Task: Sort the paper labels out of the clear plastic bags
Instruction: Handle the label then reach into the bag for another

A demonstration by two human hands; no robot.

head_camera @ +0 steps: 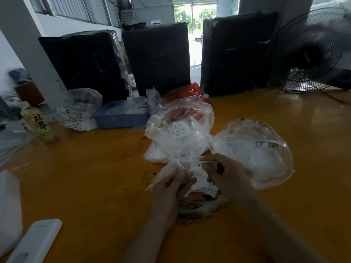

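A white paper label [198, 166] marked "XL" sits between the two hands, just above the near edge of the desk [91, 177]. The right hand [226, 177] pinches it in its grip, thumb and fingers curled on its right edge. The left hand [171, 188] pinches crumpled clear plastic [171, 168] just left of the label, fingers curled. More white labels [203, 186] lie loose under the hands. Behind them rest two puffed clear plastic bags [180, 130], one holding labels. Farther back stand a blue tray [121, 118], a bottle [40, 124], three black bundles [157, 59] and a fan [311, 52].
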